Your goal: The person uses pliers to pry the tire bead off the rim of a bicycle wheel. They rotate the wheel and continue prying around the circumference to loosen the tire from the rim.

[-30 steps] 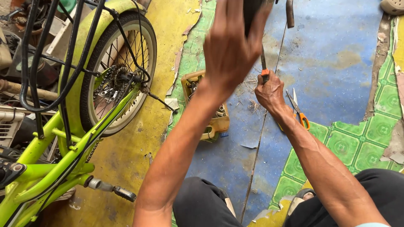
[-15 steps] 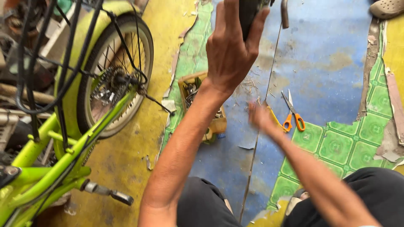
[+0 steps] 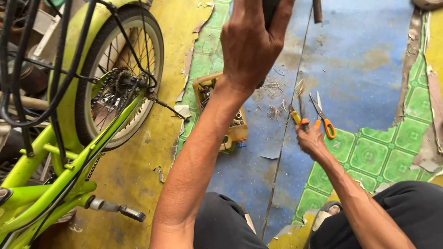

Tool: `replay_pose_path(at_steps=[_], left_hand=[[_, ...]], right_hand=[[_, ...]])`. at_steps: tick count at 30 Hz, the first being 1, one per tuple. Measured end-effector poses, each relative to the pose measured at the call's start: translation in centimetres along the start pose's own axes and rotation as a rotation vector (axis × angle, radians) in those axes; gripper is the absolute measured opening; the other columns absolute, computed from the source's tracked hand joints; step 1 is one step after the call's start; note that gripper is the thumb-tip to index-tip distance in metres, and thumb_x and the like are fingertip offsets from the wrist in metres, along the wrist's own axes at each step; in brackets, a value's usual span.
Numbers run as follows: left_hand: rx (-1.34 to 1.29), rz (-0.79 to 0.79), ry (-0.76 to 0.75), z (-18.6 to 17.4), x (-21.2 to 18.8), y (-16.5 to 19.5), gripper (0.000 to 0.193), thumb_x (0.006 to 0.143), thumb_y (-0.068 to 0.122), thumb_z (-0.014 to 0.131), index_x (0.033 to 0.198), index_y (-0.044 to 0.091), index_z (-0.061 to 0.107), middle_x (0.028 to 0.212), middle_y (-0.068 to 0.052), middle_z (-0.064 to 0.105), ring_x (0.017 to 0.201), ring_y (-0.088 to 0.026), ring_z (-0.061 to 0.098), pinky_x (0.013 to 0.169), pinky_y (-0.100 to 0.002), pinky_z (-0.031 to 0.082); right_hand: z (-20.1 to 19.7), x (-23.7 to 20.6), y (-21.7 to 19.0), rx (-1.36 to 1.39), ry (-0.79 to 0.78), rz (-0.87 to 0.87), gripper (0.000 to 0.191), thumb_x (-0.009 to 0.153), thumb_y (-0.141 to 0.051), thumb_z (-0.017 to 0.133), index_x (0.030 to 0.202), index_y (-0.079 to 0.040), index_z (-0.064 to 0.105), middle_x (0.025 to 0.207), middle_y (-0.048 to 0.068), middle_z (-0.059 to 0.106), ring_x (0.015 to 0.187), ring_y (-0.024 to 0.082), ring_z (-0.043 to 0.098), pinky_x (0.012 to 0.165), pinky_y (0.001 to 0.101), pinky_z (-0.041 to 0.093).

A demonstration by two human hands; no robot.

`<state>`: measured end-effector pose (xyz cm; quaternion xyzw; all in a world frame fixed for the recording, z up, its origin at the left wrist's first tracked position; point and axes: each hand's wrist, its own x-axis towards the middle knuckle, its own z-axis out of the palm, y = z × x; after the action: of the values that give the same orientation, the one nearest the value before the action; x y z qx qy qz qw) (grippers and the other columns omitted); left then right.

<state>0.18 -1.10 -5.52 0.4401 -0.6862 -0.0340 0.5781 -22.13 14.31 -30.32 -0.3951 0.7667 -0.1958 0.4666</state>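
While my left hand [image 3: 251,46] is raised high at the top of the view, its grip is wrapped tight around a dark object [image 3: 270,9] whose shape I cannot make out. Down lower, my right hand [image 3: 311,140] has its grip closed on a small tool with a yellow handle [image 3: 295,116], held just above the blue floor [image 3: 360,69]. Orange-handled scissors [image 3: 323,117] lie open just beside that hand. A thin wire [image 3: 286,133] runs down the floor between my arms. Off to the left, a yellow tray of parts [image 3: 235,131] sits near the lime-green bicycle [image 3: 69,161].
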Motion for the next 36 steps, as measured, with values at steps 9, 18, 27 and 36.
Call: replay_pose_path(at_steps=[9, 18, 27, 36], left_hand=[[-0.017, 0.008, -0.032, 0.1, -0.2, -0.6, 0.028, 0.107, 0.036, 0.064, 0.119, 0.015, 0.051, 0.094, -0.013, 0.068, 0.076, -0.037, 0.071, 0.063, -0.045, 0.058], [-0.052, 0.028, -0.027, -1.4, 0.8, 1.6, 0.042, 0.110, 0.036, 0.062, 0.138, 0.014, 0.040, 0.110, -0.017, 0.065, 0.090, -0.040, 0.070, 0.069, -0.047, 0.058], [-0.026, 0.019, -0.022, -0.9, 1.2, 1.0, 0.040, 0.111, 0.043, 0.058, 0.137, 0.016, 0.043, 0.107, -0.013, 0.069, 0.082, -0.032, 0.073, 0.062, -0.040, 0.060], [0.028, 0.095, -0.014, 2.2, 2.9, -2.2, 0.017, 0.105, 0.029, 0.058, 0.096, 0.014, 0.058, 0.064, -0.001, 0.060, 0.048, -0.016, 0.059, 0.043, -0.032, 0.046]], right_hand=[[-0.4, 2.1, 0.9, -0.021, -0.362, 0.162, 0.030, 0.101, -0.037, 0.056, 0.111, -0.009, 0.056, 0.088, 0.010, 0.067, 0.069, 0.024, 0.053, 0.048, 0.0401, 0.036], [0.1, -0.6, 3.2, 0.175, -0.513, 0.285, 0.045, 0.096, -0.036, 0.061, 0.133, -0.011, 0.057, 0.125, 0.009, 0.070, 0.125, 0.028, 0.064, 0.091, 0.0622, 0.055], [-5.2, 5.1, -10.1, 0.165, -0.080, -0.301, 0.043, 0.100, -0.039, 0.063, 0.137, -0.017, 0.061, 0.116, 0.005, 0.070, 0.104, 0.021, 0.066, 0.076, 0.0374, 0.059], [-6.6, 1.9, -18.0, 0.012, -0.180, -0.313, 0.034, 0.105, -0.036, 0.053, 0.127, -0.011, 0.062, 0.101, 0.010, 0.074, 0.093, 0.025, 0.073, 0.077, 0.0350, 0.060]])
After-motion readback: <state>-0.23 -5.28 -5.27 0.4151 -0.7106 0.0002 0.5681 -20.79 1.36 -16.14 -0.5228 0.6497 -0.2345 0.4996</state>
